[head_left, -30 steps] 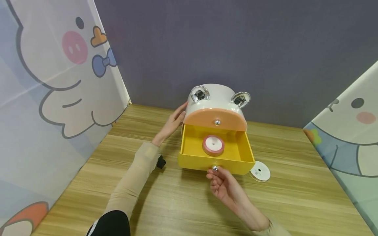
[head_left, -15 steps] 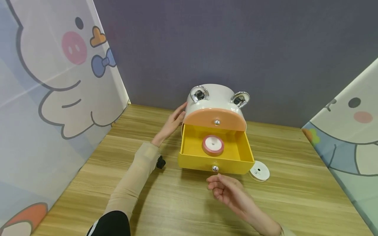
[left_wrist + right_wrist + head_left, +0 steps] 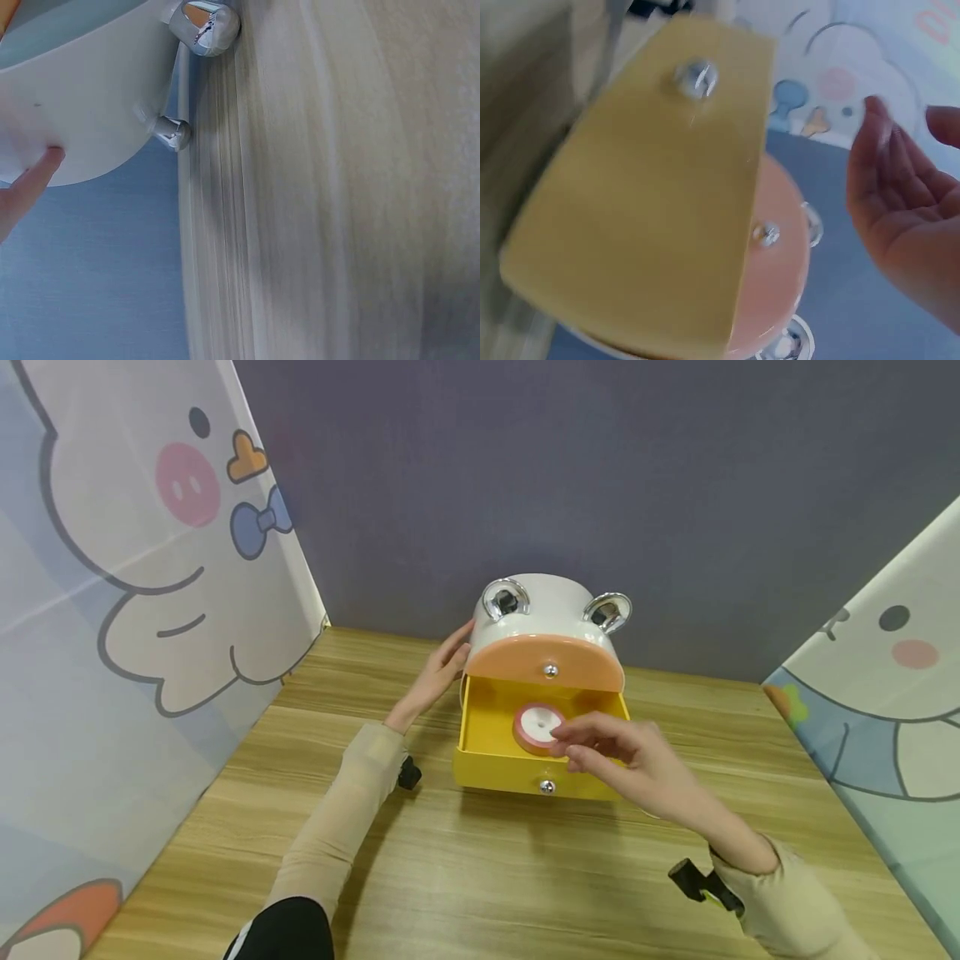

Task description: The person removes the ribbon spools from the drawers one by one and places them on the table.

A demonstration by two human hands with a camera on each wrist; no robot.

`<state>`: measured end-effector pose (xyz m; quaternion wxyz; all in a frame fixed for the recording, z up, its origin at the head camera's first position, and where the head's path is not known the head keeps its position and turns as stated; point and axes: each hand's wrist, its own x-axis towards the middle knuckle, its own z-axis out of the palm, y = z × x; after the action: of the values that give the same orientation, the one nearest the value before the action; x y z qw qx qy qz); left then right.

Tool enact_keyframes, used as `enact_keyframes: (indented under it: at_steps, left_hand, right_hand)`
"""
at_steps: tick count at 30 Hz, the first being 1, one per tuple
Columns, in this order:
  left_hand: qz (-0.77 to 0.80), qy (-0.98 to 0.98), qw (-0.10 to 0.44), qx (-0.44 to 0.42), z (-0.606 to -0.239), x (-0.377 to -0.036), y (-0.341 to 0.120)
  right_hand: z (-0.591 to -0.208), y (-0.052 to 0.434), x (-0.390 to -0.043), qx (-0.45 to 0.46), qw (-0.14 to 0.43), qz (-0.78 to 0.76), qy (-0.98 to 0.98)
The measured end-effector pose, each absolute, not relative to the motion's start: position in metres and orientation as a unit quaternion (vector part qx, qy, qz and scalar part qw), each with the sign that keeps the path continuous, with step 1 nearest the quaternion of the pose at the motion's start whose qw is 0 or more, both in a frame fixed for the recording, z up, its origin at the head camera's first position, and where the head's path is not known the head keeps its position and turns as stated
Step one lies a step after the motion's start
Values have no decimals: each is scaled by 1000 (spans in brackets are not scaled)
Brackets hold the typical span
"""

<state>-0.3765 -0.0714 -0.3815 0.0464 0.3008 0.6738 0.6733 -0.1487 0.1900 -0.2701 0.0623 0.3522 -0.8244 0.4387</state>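
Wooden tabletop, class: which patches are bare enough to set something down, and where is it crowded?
The table is bare in front of the yellow drawer, between the two forearms, and at the far left by the cartoon panel. It is crowded around the drawer: the right hand hovers over the pink-rimmed spool, and the left hand touches the white cabinet.
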Motion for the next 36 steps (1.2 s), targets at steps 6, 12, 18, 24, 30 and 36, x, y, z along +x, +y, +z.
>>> enact_keyframes:
  at_steps: [6,12,18,24,30,36]
  left_hand:
    - [668,679,38,303,-385,-375,-74]
    - [664,679,37,309,-385,-375,-73]
    - [663,681,34,310,-385,-375,-74]
    - [660,687,32,303,-384,-377,-72]
    - [661,684,44,304,-374,-370,-73]
    - [662,682,53,306,-360,-356,-76]
  right_hand:
    - [-279,187,-183,329,74,265,-904]
    - [-294,189,-204,339,54,211,-915]
    - [-300,190,-220,340,38,186,-921]
    - [-305,187,-230,313,4,173,-934]
    - [-312,184,-238,323,8,164,-932]
    - [-317,183,-241,331,10,151,-931]
